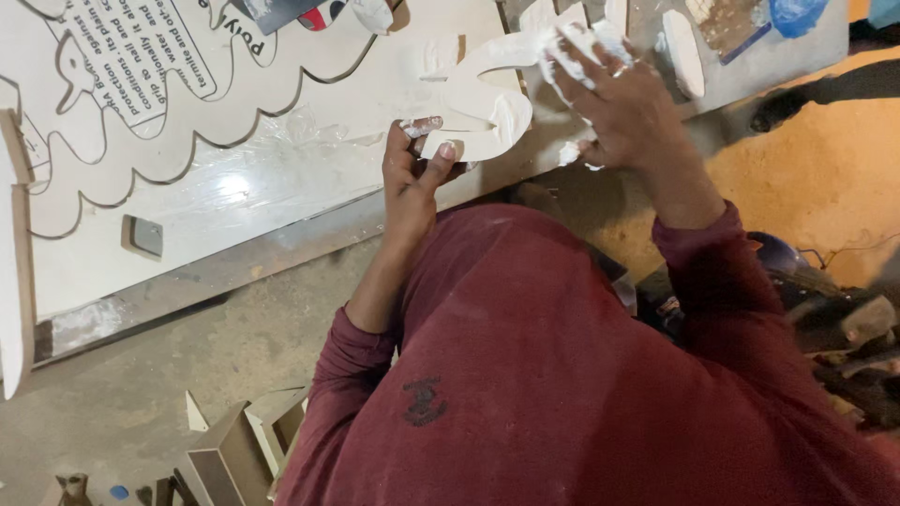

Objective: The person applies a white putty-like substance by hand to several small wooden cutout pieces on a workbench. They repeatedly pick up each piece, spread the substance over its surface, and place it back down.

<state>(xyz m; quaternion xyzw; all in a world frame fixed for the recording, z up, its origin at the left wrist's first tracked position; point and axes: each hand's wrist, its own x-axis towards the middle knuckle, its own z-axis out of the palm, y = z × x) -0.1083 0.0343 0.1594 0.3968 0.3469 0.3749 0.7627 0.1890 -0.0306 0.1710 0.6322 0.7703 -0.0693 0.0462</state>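
Note:
My left hand [412, 169] grips the lower end of a white curved cut-out piece [487, 103], thumb on top, near the front edge of a large white board [281, 178]. My right hand [623, 103], smeared with white paste, presses a white crumpled cloth [581, 42] against the upper part of that curved piece. The fingers of both hands carry white smears. My maroon sleeves and shirt fill the lower middle of the view.
The board has wavy cut lines, printed text and a small square hole [142, 236]. An oval white piece [682, 52] lies at the right. Wood offcuts [234, 450] lie on the grey floor; tools [844, 337] sit at the right beside orange sawdust.

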